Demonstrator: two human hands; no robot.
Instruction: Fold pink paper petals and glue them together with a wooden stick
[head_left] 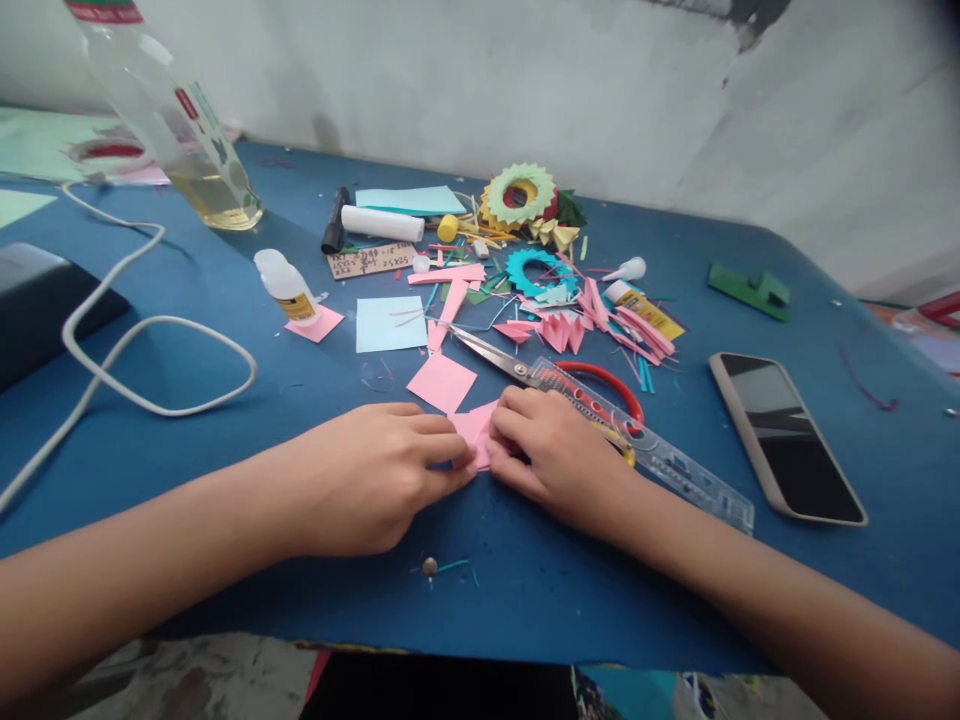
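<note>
A small piece of folded pink paper (472,428) lies on the blue table between my hands. My left hand (397,465) pinches its left side with thumb and fingertips. On its right side, the curled fingers of my right hand (551,450) press the paper together, covering part of it. Just beyond is a flat pink paper square (442,383). Scissors (499,355) with red and yellow handles lie past my right hand, under a clear plastic ruler (660,450). A light blue paper square (390,324) rests farther back.
A glue bottle (289,290) stands on a pink square at left, near a white cable (157,320) and a tall bottle (176,130). Folded paper rings (521,195), paper strips and pink folded pieces (559,332) fill the back middle. A phone (787,440) lies at right.
</note>
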